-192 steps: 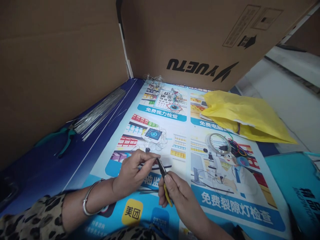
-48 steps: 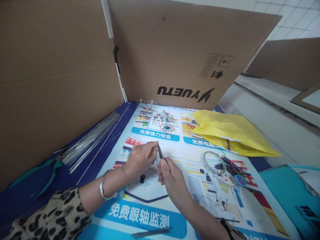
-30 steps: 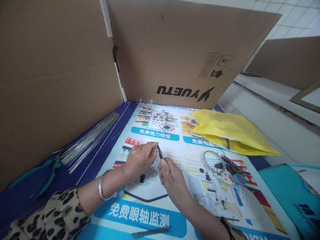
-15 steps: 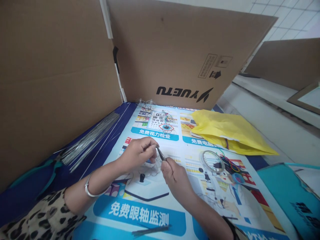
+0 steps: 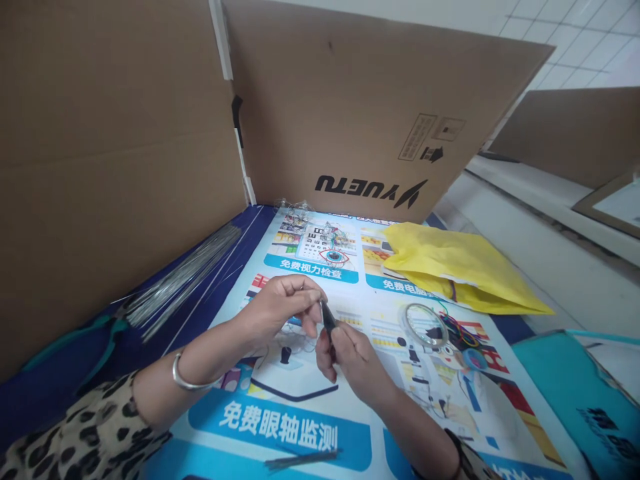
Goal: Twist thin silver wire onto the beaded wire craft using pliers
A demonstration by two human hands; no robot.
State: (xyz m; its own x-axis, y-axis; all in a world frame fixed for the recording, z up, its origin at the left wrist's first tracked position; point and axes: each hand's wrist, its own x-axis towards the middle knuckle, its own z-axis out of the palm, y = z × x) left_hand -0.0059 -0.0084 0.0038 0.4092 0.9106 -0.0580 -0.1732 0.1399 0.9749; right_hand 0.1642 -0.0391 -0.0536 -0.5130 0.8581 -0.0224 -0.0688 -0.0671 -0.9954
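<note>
My right hand (image 5: 353, 357) is closed around small dark pliers (image 5: 328, 319), their narrow tip pointing up and toward my left fingers. My left hand (image 5: 287, 303) is closed in a pinch right at that tip. Fine wire (image 5: 303, 343) shows faintly in loops below the left fingers; the pinched end itself is hidden. Both hands hover over a printed poster (image 5: 280, 427). Near its front edge lies a small bundle of short dark wires (image 5: 303, 460).
Cardboard panels (image 5: 380, 100) stand left and behind. Long silvery wires (image 5: 185, 280) and teal-handled pliers (image 5: 97, 347) lie left. To the right are a yellow bag (image 5: 465, 267), a clear round ring-shaped roll (image 5: 425, 325), coloured cords (image 5: 463, 331) and a teal pouch (image 5: 575, 393).
The pliers have turned in my right hand and stand steeper, and its fingers have shifted around them. My left fingers have moved slightly right with the tip.
</note>
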